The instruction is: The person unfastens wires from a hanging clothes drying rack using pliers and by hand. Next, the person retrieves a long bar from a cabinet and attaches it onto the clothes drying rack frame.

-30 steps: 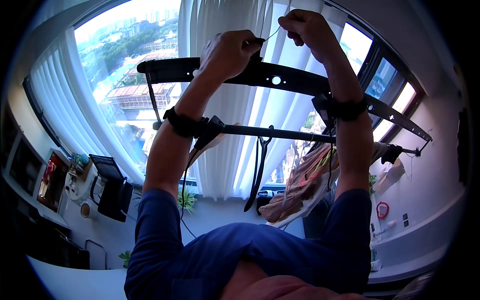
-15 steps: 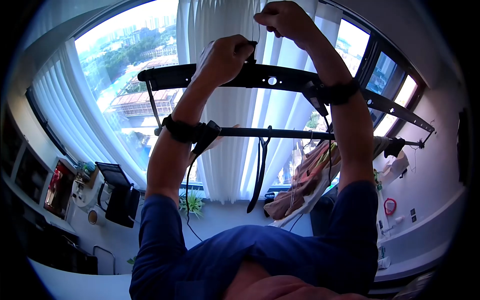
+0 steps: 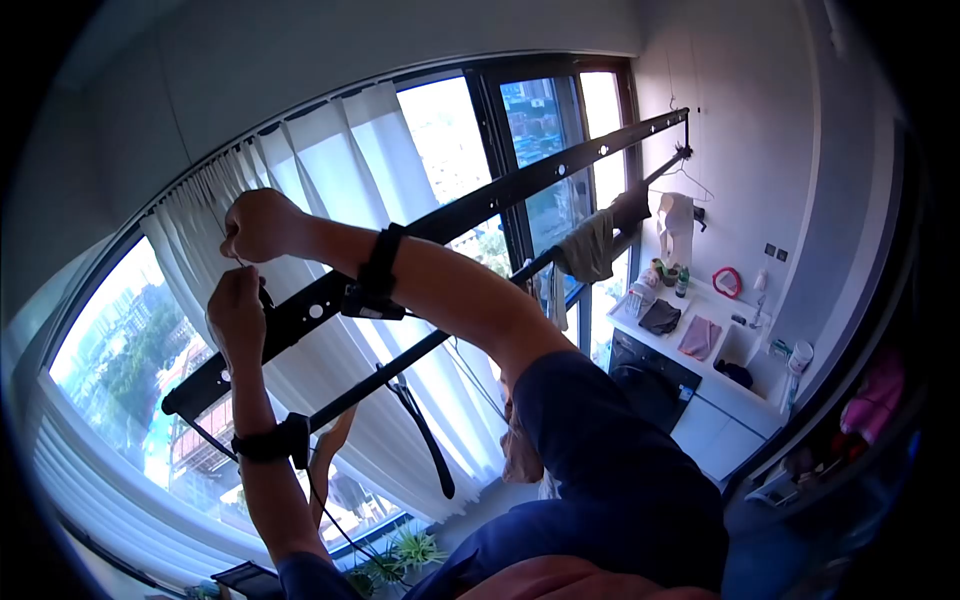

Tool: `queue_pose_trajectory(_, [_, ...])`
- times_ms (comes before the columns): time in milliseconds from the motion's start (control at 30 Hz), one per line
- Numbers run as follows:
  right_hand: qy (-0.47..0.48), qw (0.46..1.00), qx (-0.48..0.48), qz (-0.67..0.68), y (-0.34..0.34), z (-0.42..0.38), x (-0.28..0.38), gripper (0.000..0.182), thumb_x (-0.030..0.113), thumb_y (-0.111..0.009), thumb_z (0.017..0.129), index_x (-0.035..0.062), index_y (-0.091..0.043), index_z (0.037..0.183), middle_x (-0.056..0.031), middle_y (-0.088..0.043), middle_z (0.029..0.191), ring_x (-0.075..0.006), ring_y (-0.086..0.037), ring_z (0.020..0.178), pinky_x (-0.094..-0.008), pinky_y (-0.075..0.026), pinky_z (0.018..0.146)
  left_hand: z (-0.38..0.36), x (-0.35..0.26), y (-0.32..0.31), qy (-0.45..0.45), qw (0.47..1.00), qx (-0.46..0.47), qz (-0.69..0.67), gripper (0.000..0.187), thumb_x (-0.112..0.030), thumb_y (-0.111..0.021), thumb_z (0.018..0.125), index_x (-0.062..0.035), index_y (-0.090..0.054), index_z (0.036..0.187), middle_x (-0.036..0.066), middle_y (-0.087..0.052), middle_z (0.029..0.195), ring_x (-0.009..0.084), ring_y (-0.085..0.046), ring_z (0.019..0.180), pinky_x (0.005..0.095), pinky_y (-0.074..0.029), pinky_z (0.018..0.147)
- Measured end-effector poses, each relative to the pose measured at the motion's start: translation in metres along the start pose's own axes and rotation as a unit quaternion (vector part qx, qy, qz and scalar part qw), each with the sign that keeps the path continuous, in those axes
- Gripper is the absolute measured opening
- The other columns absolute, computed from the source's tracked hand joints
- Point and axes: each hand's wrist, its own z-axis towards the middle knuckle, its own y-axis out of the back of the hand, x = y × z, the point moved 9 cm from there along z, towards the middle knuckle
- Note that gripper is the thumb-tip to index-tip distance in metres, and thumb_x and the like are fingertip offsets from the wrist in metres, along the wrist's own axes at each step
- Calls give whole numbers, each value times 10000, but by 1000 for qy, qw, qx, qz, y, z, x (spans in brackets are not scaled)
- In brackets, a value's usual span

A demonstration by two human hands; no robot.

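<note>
My left hand (image 3: 238, 322) is raised at the black upper bar (image 3: 527, 190) of a hanging clothes drying rack, its fingers pinched together around a thin wire and a small dark fitting partly hidden behind them. Just above it, my right hand (image 3: 262, 226) is closed, thumb and fingers pinching the thin wire (image 3: 238, 258). The two hands are nearly touching. Below the bar runs the rack's dark lower rod (image 3: 368, 386), with a black hanger (image 3: 428, 440) dangling from it. A black band is strapped round each wrist.
Grey clothes (image 3: 588, 248) hang farther along the rod. White curtains (image 3: 345, 150) and windows stand behind the rack. At right is a counter with a sink (image 3: 748, 372), folded cloths and bottles. Green plants (image 3: 412, 548) stand on the floor below.
The view has turned right, bringing the sink counter into sight. My right hand has come down close to my left hand, so less wire shows between them.
</note>
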Motion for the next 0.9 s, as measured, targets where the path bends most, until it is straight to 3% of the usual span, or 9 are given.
queue_pose_trajectory(100, [10,1000,5,25,0,1,-2,281,328,-709,763,51,-730,805,-151,-679,775,-283,-669,773,-386,-515,741,-4,-8,3,15,998,-39,51,248,-276,-584,907,-61,-682,833,94,-696,773,269,-675,700,376,-495,667])
queue_pose_trajectory(167, [9,998,19,-64,-8,9,-5,264,302,-721,770,38,-722,790,-161,-673,760,-293,-660,749,-374,-511,721,1,-6,3,2,997,-25,75,249,-287,-594,898,-67,-684,825,95,-694,767,271,-675,718,388,-495,686])
queue_pose_trajectory(333, [-20,999,-2,35,12,-9,-2,275,289,-708,802,17,-707,766,-138,-686,772,-262,-659,728,-382,-506,712,4,-3,1,59,995,8,80,219,-286,-623,873,-86,-694,818,97,-697,780,295,-667,757,421,-484,715])
queue_pose_trajectory(500, [15,999,-28,-16,18,-8,3,258,277,-731,792,21,-713,818,-120,-699,804,-246,-669,758,-361,-513,729,8,-7,-4,52,992,43,105,197,-250,-634,884,-66,-686,835,88,-690,762,247,-664,729,384,-486,701])
queue_pose_trajectory(567, [3,1000,-17,-11,10,-9,-16,280,309,-744,781,46,-720,872,-109,-706,837,-242,-677,785,-360,-517,749,6,10,-13,20,995,58,-79,184,-204,-651,900,-23,-665,869,76,-671,753,167,-636,713,314,-483,691])
queue_pose_trajectory(633, [-23,999,-23,20,19,-19,-27,292,329,-748,783,56,-724,884,-88,-713,845,-225,-680,808,-348,-515,745,3,1,-13,16,994,59,-92,187,-173,-663,907,12,-646,894,71,-655,765,116,-607,730,261,-474,691])
queue_pose_trajectory(767, [-81,991,-8,105,19,-28,-43,252,279,-732,806,31,-712,844,-69,-686,703,-160,-666,645,-309,-523,678,11,7,-14,2,994,76,-83,198,-185,-664,908,13,-652,921,76,-671,800,121,-621,749,273,-484,697])
queue_pose_trajectory(867, [-74,991,5,111,9,-23,-60,261,269,-736,808,12,-689,813,-64,-664,683,-151,-658,617,-294,-522,545,12,19,-26,-19,986,120,-118,169,-148,-649,905,15,-651,948,96,-671,828,141,-626,747,288,-491,696])
queue_pose_trajectory(900, [-26,992,-4,126,3,-16,-68,276,280,-733,817,9,-681,817,-72,-659,703,-158,-648,611,-300,-522,538,10,16,-23,-29,986,123,-106,164,-129,-650,896,18,-652,969,104,-675,839,154,-631,750,296,-499,704])
